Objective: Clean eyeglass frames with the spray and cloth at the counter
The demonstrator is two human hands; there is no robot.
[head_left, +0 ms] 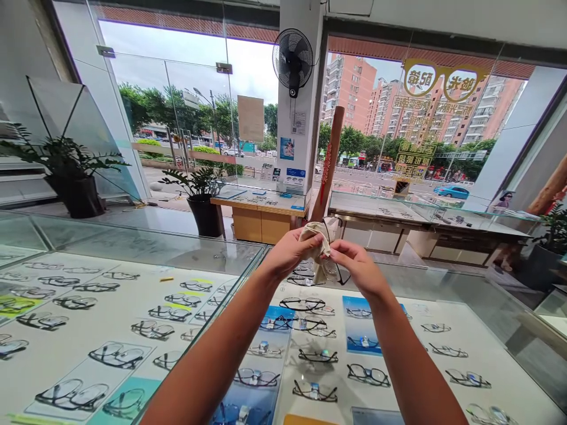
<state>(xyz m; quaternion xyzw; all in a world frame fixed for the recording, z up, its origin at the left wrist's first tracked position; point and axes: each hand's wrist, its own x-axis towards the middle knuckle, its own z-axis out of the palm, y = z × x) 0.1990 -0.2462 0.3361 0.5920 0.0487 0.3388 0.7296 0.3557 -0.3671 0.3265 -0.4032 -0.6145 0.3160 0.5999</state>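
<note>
Above the glass display case, my left hand (292,251) is closed on a pale beige cloth (315,233) that is wrapped around part of a pair of eyeglasses (344,277). Dark, thin frame parts stick out above and below the cloth; most of the lenses is hidden. My right hand (357,265) pinches at the cloth's right edge beside the frame. Whether its fingertips press on cloth, frame or both I cannot make out. Below my hands, rows of eyeglasses (314,389) lie inside the case.
A second glass case (146,274) with more eyeglasses adjoins on the left. Beyond stand a low display counter (252,203), a wooden post (330,159), potted plants (206,212) and a wall fan (292,62). Large windows face a street.
</note>
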